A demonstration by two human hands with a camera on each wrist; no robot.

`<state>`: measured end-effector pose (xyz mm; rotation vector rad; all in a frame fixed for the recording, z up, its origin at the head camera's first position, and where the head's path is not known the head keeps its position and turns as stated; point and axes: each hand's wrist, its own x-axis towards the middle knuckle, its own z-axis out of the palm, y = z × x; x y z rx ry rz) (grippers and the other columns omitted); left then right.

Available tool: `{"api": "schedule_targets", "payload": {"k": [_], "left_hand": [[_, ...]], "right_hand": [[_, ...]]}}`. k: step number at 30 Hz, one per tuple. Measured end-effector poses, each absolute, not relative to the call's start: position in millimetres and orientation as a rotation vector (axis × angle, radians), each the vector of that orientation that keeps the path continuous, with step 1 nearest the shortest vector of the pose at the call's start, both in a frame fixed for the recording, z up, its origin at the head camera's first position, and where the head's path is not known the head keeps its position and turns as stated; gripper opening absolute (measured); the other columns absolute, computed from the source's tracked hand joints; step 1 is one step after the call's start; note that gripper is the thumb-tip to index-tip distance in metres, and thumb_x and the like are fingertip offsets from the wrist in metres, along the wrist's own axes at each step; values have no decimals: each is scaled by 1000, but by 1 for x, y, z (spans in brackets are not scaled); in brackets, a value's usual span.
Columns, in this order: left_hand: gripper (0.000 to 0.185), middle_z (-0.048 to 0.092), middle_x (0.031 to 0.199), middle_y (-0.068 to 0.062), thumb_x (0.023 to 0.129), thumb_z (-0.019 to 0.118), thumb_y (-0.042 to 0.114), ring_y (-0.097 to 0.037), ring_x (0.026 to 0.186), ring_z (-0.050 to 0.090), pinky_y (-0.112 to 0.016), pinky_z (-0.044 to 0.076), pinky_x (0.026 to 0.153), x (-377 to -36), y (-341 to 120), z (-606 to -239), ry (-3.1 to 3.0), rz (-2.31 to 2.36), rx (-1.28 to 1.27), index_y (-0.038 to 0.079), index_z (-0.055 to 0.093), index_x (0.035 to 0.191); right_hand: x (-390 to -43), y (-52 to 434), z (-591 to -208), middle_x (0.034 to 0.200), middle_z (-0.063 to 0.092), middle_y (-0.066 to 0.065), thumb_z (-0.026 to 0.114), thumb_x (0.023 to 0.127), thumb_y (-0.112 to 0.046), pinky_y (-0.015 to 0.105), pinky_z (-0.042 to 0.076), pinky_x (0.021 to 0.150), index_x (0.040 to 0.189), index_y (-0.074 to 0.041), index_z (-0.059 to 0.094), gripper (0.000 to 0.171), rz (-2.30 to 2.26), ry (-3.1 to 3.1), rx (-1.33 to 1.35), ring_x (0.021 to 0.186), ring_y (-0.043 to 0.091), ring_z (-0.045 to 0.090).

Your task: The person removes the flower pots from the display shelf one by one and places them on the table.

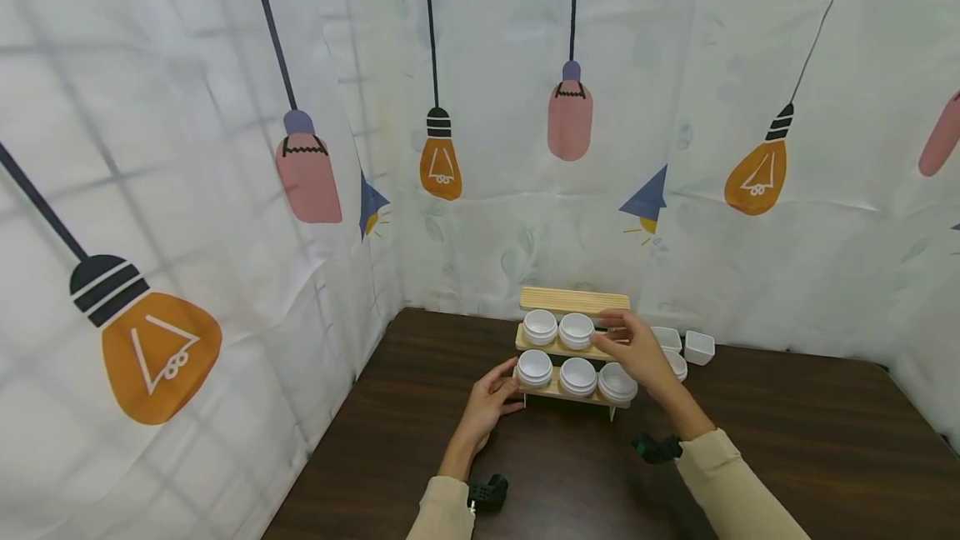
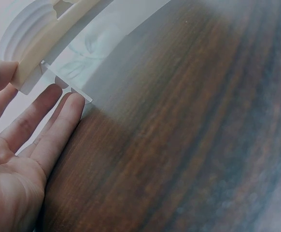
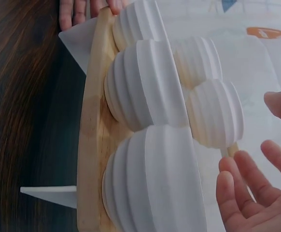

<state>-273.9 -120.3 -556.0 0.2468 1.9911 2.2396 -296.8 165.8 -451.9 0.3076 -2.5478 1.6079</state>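
Three-tier light wooden step rack (image 1: 573, 300) was seen on the dark wooden table (image 1: 787, 423) near the curtain, long axis left-right, steps facing the person. Five ribbed white round cups (image 1: 577, 330) were loose on it. Left hand (image 1: 491, 401), fingers straight, touched the left end; right hand (image 1: 637, 348), relaxed, rested on the middle shelf, nothing gripped. Judged light, stiff, tippy: best held at both ends.

Right hand (image 1: 637, 348) covers the middle shelf's right end; a small white dish (image 1: 677, 365) behind it shows only partly; both forearms cut off below.
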Motion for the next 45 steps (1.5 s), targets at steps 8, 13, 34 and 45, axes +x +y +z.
{"api": "schedule_targets", "payload": {"k": [8, 13, 34, 45], "left_hand": [[50, 66, 127, -17, 105, 59, 22, -31, 116, 67, -44, 62, 95, -273, -121, -556, 1996, 2231, 251, 12, 48, 153], [50, 66, 126, -17, 105, 60, 22, -29, 114, 67, -46, 61, 95, -274, -121, -557, 1997, 2233, 253, 12, 49, 153], [47, 67, 122, -13, 106, 57, 17, -24, 112, 68, -46, 62, 95, -274, -121, -558, 1996, 2235, 261, 13, 49, 152], [47, 67, 119, -11, 106, 57, 15, -23, 111, 67, -46, 62, 95, -275, -121, -558, 1988, 2241, 265, 11, 49, 152]], "right_hand": [[-300, 154, -453, 138, 60, 23, 75, 95, -29, 41, 61, 88, 142, -8, 53, 57, 1596, -2621, 263, 118, 38, 64], [-302, 150, -453, 139, 59, 24, 77, 93, -32, 36, 61, 85, 143, -8, 53, 60, 1585, -2632, 251, 116, 35, 64], [-312, 139, -458, 129, 64, 21, 81, 89, -39, 28, 49, 76, 141, -10, 53, 66, 1492, -2667, 209, 103, 26, 61], [-311, 139, -457, 129, 66, 22, 81, 90, -35, 35, 55, 82, 140, -9, 53, 63, 1435, -2675, 219, 107, 30, 64]]}}
